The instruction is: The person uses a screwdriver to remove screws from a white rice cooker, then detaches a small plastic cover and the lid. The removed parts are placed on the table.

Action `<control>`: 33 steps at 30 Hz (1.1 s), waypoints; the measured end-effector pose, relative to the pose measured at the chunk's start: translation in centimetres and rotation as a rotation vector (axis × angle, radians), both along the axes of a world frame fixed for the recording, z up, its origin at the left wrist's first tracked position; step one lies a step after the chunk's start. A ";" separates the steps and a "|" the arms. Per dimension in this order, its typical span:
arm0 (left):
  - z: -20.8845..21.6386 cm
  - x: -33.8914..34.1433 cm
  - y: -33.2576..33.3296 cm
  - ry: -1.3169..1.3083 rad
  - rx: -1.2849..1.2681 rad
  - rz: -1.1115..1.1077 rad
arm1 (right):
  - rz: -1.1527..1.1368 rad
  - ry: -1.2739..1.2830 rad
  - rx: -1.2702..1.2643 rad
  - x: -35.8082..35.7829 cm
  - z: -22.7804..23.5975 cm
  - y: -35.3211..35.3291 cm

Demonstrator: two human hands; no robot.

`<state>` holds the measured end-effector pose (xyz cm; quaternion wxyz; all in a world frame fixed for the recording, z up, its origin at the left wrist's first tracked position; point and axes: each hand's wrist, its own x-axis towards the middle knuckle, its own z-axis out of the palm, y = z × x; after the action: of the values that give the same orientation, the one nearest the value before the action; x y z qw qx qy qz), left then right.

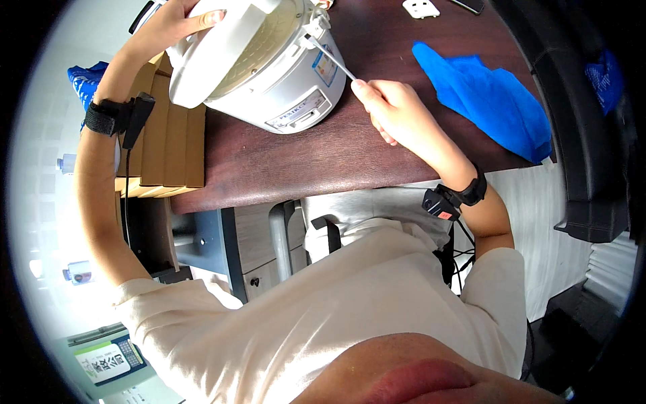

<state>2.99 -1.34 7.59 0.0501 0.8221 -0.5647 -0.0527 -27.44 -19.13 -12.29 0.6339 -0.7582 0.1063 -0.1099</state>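
Note:
A white rice cooker (pixel 269 108) stands tilted in view at the top of the table, with its lid (pixel 219 57) swung partly up. My left hand (pixel 178 23) grips the lid at its outer edge, thumb on top; its other fingers are largely hidden. Between the thumb and fingers of my right hand (pixel 393 108) is a thin pale stick (pixel 333 59). The far end of that stick meets the white fitting (pixel 313 30) on the cooker's upper rim. What its tip is like is too small to tell. Part of the ribbed inside shows under the lid.
A crumpled blue cloth (pixel 491 94) lies to the right on the dark wooden table (pixel 296 165). Farther back are a white socket-like piece (pixel 421 8) and a dark flat object (pixel 470 4). Cardboard boxes (pixel 161 135) stand at the left; a black padded chair (pixel 572 121) borders the right.

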 end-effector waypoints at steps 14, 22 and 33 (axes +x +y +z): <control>-1.7 4.9 10.4 0.489 -1.038 0.350 | -0.080 -0.138 0.091 0.7 2.9 -1.7; -6.4 0.4 12.1 0.698 -1.429 0.418 | -0.063 -0.157 0.284 3.2 2.0 -2.3; -14.2 5.8 13.8 0.791 -1.422 0.336 | -0.135 -0.110 0.345 5.4 -1.8 -4.3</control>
<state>8.75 12.45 -6.57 0.7598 0.5885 -0.2735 0.0399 -22.02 -23.43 -14.14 0.7505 -0.6223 0.1392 -0.1737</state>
